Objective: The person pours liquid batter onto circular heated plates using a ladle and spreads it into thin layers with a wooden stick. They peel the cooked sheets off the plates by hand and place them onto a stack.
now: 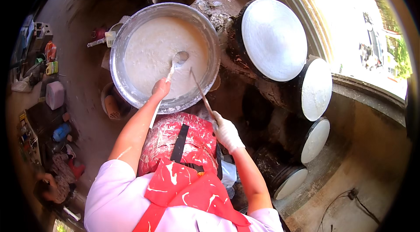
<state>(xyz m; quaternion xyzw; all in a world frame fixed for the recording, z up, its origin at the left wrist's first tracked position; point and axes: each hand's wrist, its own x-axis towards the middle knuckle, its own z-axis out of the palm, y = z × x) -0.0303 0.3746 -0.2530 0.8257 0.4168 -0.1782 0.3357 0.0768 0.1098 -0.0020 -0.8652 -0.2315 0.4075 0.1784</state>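
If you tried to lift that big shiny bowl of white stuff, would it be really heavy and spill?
Probably heavy: the metal basin is wide and holds lots of white batter. The batter looks runny, so tipping it would likely slosh it over the rim. Its edge looks smeared and wet, so it may be slippery.

Sunlit earthen floor (83,79), cluttered shelves (30,140)

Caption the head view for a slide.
Left hand holds a ladle in a metal basin of white batter; gloved right hand grips a thin stick.
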